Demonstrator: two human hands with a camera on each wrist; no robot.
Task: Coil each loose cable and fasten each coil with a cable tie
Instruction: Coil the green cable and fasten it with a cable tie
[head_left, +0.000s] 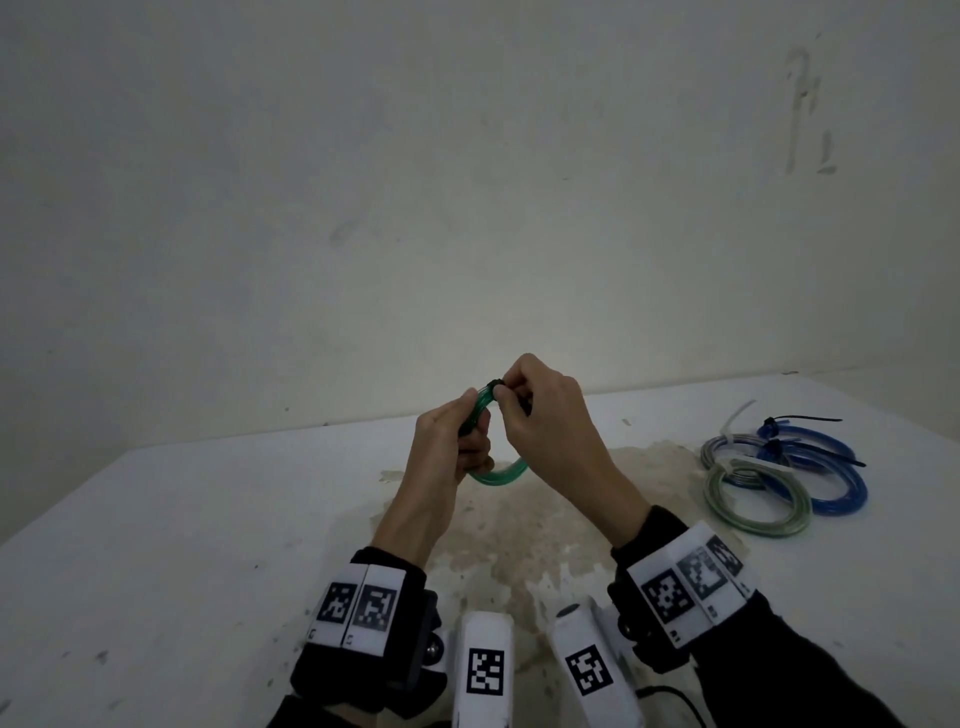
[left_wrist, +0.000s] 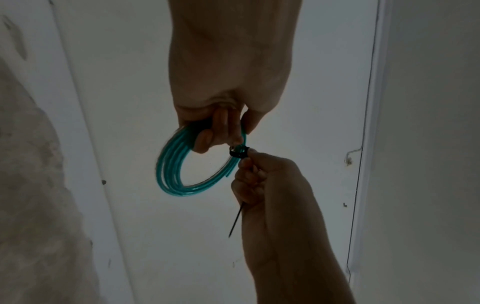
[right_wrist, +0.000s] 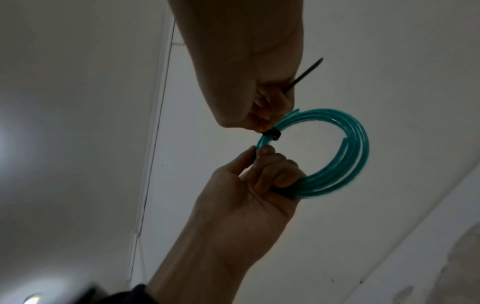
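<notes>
From the head view, the left hand (head_left: 457, 441) grips the green cable coil (head_left: 493, 475) above the table (head_left: 156, 545), with open room all round; tied coils (head_left: 779, 478) lie far right. The left wrist view shows the right hand (left_wrist: 262, 179) pinching the black tie (left_wrist: 237, 153). In the right wrist view the coil looks light and springy, so it is best held beside the tie.
</notes>
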